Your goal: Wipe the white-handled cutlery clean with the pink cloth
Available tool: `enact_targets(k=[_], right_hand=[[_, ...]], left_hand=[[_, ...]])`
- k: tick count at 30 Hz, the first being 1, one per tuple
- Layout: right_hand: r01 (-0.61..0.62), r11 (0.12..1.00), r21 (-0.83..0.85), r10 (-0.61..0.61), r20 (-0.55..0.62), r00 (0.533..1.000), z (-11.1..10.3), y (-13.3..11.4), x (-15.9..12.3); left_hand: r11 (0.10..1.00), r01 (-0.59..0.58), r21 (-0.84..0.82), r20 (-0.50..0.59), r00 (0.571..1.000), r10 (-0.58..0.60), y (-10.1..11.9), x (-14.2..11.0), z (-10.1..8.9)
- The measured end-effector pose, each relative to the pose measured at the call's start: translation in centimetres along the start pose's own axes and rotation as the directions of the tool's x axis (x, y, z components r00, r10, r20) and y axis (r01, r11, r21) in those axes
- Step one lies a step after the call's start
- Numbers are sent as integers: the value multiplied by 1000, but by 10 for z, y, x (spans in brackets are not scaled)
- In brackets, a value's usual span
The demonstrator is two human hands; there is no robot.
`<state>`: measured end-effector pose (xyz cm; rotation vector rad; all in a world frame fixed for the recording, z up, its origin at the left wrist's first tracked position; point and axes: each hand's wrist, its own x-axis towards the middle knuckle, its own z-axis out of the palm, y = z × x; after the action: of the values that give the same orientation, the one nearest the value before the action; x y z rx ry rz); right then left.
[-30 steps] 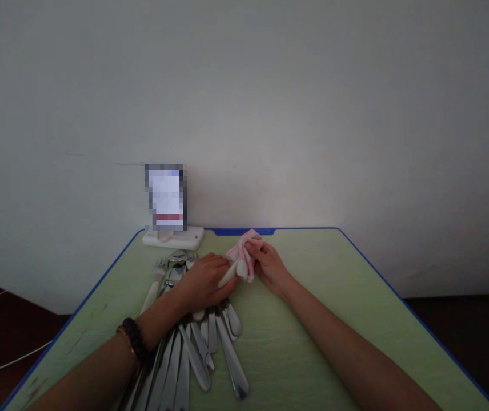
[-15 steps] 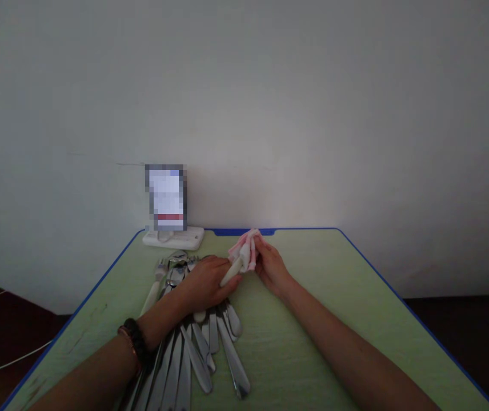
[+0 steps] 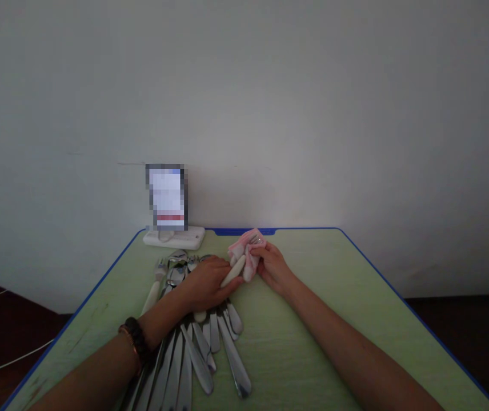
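My left hand (image 3: 205, 282) is closed round the cream handle of a fork (image 3: 234, 271), holding it low over the table. The fork's tines poke out of a crumpled pink and white cloth (image 3: 247, 251) that my right hand (image 3: 273, 267) pinches round the fork's head. Under and behind my left forearm lies a pile of metal cutlery (image 3: 204, 354), several spoons, forks and knives fanned out on the green table (image 3: 321, 319). A dark bead bracelet sits on my left wrist.
A phone on a white stand (image 3: 173, 237) is propped at the table's far left edge, against a pale wall. The table has a blue rim. White cables run across the dark floor at the left.
My right hand has shifted the cloth a little along the fork's head, and the tines now show past the cloth. My left hand has stayed in place on the handle.
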<state>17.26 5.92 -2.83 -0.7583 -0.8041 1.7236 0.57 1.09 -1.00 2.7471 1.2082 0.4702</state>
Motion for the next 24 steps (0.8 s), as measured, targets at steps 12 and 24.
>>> enact_targets(k=[12,24], right_hand=[[3,1000,29,-3,-5,1000,1,-3,0],[46,990,-136,-37,65,997,4,1,-3]], left_hand=[[1000,-24,-3,6,1000,24,-1,1,0],[1000,-1,-19,4,1000,1,2,2,-3]])
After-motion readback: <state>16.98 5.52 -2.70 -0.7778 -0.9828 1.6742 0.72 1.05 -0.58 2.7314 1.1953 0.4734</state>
